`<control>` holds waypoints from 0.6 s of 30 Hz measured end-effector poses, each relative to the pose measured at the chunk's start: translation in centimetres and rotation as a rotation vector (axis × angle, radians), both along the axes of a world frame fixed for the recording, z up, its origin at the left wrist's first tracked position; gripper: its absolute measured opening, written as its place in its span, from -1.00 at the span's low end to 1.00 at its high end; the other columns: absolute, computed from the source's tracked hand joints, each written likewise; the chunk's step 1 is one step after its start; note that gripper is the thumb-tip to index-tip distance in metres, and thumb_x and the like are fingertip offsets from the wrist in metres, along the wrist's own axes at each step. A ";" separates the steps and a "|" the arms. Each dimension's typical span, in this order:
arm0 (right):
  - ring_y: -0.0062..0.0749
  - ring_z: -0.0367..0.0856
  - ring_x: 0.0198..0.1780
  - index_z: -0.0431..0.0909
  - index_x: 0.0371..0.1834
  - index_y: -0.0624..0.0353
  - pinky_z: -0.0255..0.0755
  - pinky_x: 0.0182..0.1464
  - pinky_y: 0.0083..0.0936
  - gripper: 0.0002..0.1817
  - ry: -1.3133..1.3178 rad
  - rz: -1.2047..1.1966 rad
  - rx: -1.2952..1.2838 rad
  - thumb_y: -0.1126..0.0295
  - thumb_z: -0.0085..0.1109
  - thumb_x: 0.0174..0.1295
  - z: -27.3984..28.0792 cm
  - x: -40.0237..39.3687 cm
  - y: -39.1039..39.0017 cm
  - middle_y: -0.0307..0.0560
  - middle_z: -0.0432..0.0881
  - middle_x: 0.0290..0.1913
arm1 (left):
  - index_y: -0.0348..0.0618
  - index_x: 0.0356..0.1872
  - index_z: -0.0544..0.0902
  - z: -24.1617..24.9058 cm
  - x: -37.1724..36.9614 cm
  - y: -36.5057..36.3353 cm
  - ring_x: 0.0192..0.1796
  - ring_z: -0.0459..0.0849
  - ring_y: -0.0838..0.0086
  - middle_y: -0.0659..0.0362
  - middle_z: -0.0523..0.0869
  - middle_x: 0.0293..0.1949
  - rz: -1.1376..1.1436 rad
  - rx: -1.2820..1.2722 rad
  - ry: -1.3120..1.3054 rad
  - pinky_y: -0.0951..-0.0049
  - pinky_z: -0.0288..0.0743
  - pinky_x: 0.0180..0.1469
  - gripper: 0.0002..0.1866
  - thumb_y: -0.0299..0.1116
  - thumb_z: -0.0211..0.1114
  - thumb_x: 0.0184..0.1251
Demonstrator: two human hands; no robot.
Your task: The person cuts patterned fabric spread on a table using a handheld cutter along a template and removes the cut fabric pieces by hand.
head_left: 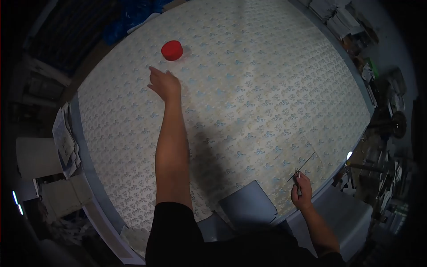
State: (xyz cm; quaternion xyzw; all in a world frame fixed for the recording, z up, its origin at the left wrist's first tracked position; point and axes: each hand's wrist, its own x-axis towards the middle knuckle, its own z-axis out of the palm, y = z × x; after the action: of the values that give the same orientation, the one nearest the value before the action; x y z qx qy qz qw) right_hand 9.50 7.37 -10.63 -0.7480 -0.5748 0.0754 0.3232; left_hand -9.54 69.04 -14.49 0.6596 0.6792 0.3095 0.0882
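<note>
My left hand (165, 84) is stretched far out over a patterned fabric (249, 84), its fingers apart and nothing in them. Just beyond its fingertips sits a round red object (172, 50), solid in colour, apart from the hand. At the lower right, my right hand (303, 190) is closed around a small metal-bladed tool (299, 178), whose exact kind I cannot make out. A thin dark slit or line runs diagonally through the fabric at the tool's tip. Between my arms, near my body, a grey-blue panel (248, 202) lies at the fabric's near edge.
Fabric covers the big table, whose grey edge (84, 147) shows on the left. Paper sheets (66, 142) hang at the left side. Blue plastic (133, 15) lies at the far left. Stacked papers (342, 22) and assorted items line the right.
</note>
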 end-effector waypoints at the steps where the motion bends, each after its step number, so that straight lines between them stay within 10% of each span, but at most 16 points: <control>1: 0.31 0.61 0.30 0.52 0.19 0.29 0.52 0.31 -0.04 -0.57 -0.011 -0.012 -0.013 0.65 0.22 0.23 -0.2 0.1 -0.2 0.23 0.68 0.17 | -0.28 0.61 0.21 1.4 0.2 -0.9 0.64 0.20 -0.06 -0.22 0.36 0.52 -0.036 -0.084 0.094 -0.31 -0.10 0.63 -0.25 -0.14 0.25 0.56; 13: 0.23 0.53 0.41 0.53 0.25 0.23 0.49 0.36 -0.08 -0.55 0.042 0.034 -0.133 0.58 0.29 0.26 1.6 -0.2 5.0 0.26 0.64 0.25 | -0.16 0.56 0.39 1.3 0.0 -22.7 0.67 0.00 -0.31 -0.29 0.20 0.61 -0.697 0.030 0.259 -0.39 -0.15 0.61 -0.22 0.18 0.18 0.51; 18: 0.11 0.48 0.47 0.52 0.34 0.14 0.48 0.40 -0.15 -0.50 0.024 0.211 -0.171 0.50 0.30 0.32 1.8 -0.7 17.3 0.22 0.57 0.37 | -0.05 0.58 0.36 2.3 -5.4 -31.5 0.69 0.03 -0.19 -0.05 0.21 0.66 -0.511 -0.127 0.280 -0.48 -0.15 0.57 -0.23 0.13 0.23 0.48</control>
State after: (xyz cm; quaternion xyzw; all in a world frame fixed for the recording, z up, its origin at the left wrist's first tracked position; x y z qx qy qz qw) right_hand 8.78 24.64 -8.84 -0.7073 -0.6378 0.1665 0.2554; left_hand -14.93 37.58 -12.23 0.8386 0.5149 0.1401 0.1096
